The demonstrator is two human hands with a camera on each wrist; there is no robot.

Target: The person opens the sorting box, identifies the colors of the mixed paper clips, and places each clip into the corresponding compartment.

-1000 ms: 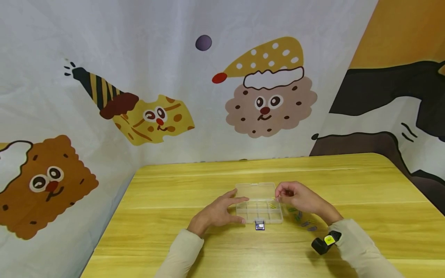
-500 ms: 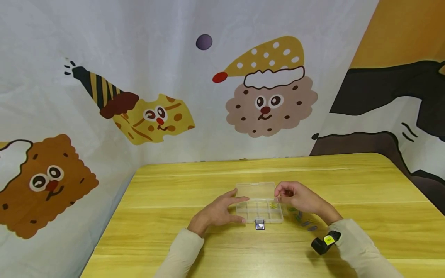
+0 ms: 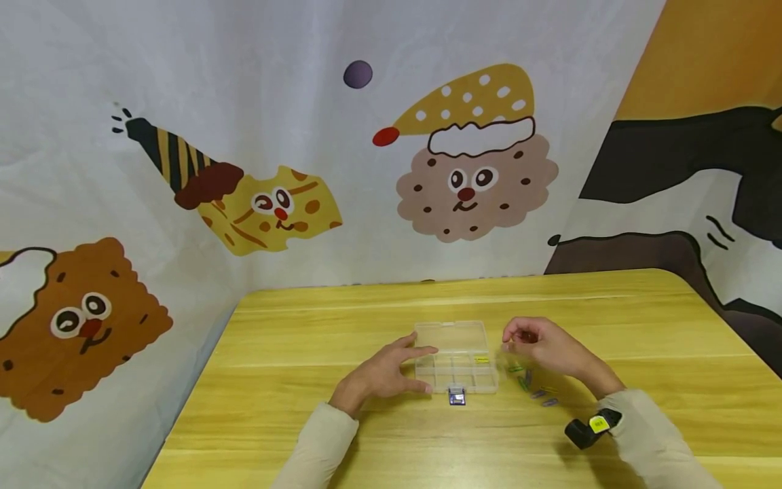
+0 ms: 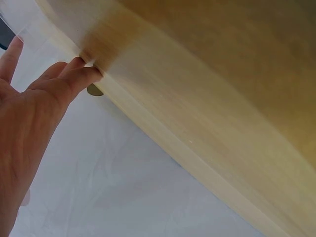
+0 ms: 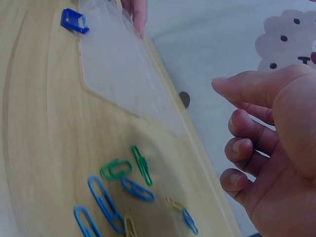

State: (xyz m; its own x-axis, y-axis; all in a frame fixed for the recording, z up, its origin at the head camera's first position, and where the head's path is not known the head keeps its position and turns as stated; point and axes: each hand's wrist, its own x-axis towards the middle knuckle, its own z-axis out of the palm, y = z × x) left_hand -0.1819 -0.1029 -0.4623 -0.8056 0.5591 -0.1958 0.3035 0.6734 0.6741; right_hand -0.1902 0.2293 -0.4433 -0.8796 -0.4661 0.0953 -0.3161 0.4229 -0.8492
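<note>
A clear plastic compartment box [image 3: 487, 389] lies on the table with its lid [image 3: 449, 336] raised behind it. Yellow paper clips [image 3: 481, 360] sit in its back right compartment. At the box's left side rests my left hand [image 3: 385, 372], fingers spread along the edge. My right hand [image 3: 550, 348] is above the table, right of the box, apart from it. The right wrist view shows this hand [image 5: 286, 148] with fingers loosely bent and nothing between them. Below it are several loose paper clips: blue [image 5: 105, 202], green [image 5: 142, 165] and yellow.
A blue latch [image 3: 457, 396] sticks out from the box's front edge. The wooden table [image 3: 293, 428] reaches back to a printed cloth wall [image 3: 293, 81]. On my right wrist is a black camera mount [image 3: 583, 433].
My right hand has moved right, away from the box's back right corner. The yellow paper clips in that compartment now lie flatter. My left hand has stayed in place.
</note>
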